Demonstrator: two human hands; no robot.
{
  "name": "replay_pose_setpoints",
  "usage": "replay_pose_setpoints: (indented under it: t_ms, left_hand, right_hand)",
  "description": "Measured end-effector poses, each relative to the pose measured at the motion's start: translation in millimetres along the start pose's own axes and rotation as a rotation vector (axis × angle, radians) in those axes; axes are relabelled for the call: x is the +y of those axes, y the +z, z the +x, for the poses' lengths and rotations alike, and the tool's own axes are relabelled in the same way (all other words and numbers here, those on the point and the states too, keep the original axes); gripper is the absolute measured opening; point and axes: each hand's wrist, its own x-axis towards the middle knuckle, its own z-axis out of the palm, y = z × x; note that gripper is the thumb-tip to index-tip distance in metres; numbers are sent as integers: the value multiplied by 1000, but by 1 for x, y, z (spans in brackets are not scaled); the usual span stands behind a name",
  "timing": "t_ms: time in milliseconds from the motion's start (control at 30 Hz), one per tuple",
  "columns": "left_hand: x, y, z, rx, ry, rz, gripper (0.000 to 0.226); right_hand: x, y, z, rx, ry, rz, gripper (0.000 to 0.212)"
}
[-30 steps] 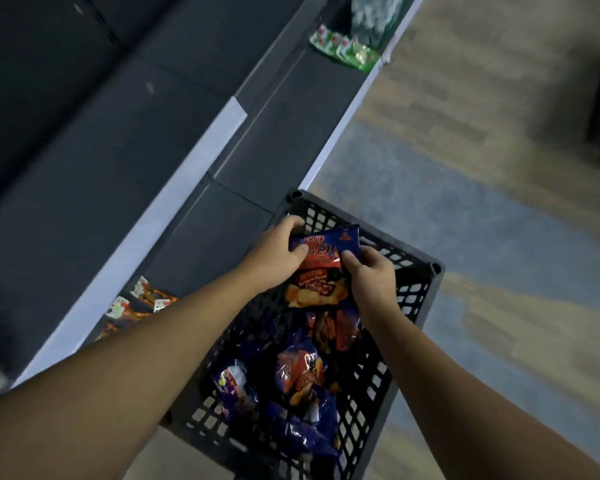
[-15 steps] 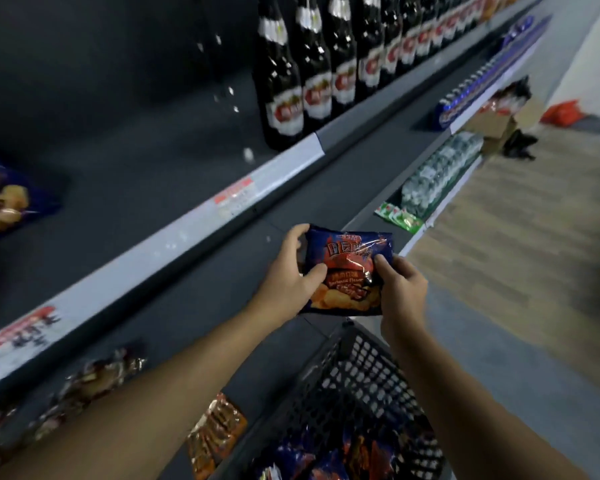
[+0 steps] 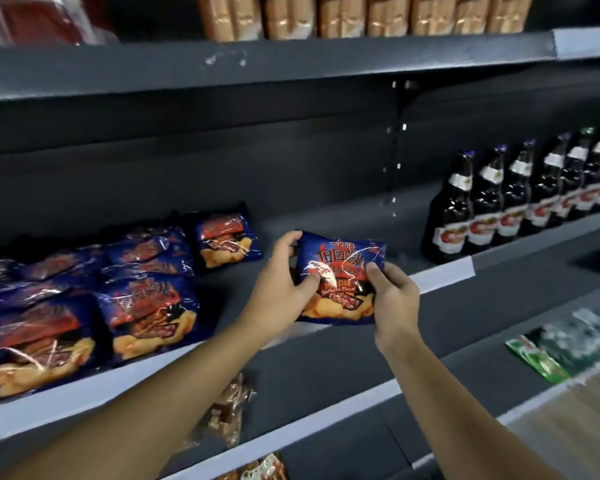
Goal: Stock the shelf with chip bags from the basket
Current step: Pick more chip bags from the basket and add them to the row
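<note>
chip bag (image 3: 340, 271) lifted from basket to shelf (image 3: 343, 216) | left hand (image 3: 278, 289) + right hand (image 3: 395, 303) grip

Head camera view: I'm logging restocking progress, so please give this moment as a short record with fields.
held item: blue chip bag, upright, label facing the camera
left hand: grips the bag's left edge
right hand: grips the bag's lower right side
position: at the front of the shelf, before its bare stretch; contact with it cannot be told
left of the stretch: stocked chip bags of the same kind
right of the stretch: row of dark bottles
</note>
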Motion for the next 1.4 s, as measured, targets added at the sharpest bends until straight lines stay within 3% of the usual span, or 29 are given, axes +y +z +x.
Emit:
replay_pose_setpoints:
  t_ms: [367,767,1067,1167,1233,1400]
  left_hand:
    - [-22,-60,20,342,-163,173,66]
    - [-82,-37,22,308,-418,149,53]
    - [-86,-40,25,285,-429,149,51]
    - [-81,-39,23,326,-400,126,38]
    - [-76,-38,22,368,-362,129,33]
    - [-61,-40,20,439,-334,129,35]
  right_hand:
    - [25,121,42,-225,-11,-146,18]
    - [82,180,86,-323,47,-234,26]
    - [81,183,95,-337,0,-499,9]
    - [79,180,96,-318,26,-517,39]
    - [74,176,95,-278,36,-493,47]
    - [60,163,85,-223,28,-378,21]
